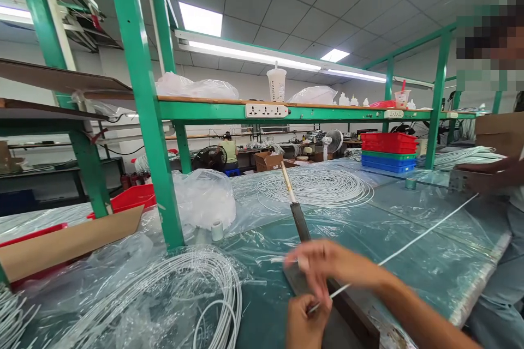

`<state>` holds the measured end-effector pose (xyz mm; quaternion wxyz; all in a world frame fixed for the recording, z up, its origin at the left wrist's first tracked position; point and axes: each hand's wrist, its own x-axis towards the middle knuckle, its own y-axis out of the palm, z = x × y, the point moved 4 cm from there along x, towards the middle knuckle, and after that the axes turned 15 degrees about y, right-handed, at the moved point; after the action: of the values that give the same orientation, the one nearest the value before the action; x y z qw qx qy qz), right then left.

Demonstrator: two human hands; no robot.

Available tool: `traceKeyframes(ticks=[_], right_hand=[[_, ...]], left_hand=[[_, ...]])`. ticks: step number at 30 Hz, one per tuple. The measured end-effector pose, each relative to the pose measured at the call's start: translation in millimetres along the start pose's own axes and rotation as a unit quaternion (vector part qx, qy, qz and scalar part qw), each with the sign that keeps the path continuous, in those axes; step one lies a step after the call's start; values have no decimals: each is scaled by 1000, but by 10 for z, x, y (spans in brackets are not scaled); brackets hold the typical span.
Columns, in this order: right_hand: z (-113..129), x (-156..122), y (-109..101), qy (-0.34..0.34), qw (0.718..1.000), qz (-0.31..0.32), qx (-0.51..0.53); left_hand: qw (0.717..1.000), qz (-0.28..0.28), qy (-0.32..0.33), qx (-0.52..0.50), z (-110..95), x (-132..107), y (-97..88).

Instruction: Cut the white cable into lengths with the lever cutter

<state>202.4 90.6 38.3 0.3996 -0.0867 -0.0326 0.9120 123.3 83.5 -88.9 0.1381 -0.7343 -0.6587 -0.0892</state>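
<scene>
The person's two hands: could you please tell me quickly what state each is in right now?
Left hand: closed, holding the white cable.
Right hand: motion-blurred, fingers partly bent; whether it holds anything cannot be told.

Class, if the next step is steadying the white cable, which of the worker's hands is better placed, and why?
Likely the left hand: it appears closed around the white cable. The right hand is blurred above it, showing no clear grip.
</scene>
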Motion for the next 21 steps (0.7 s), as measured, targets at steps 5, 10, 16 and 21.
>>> traceKeyframes(ticks=[5,10,16,21], right_hand=[[569,638,-1052,42,958,-280,42],[584,1306,-1443,133,952,-262,87],[581,1475,-1369,159,949,-245,121],[716,996,-1384,118,962,-207,131]], left_hand=[[996,-51,61,39,-16,27,-20],[998,-43,28,18,207,78,-2],[999,-33,-2,25,403,117,-40],[1000,-27,-5,3,250,92,-60]])
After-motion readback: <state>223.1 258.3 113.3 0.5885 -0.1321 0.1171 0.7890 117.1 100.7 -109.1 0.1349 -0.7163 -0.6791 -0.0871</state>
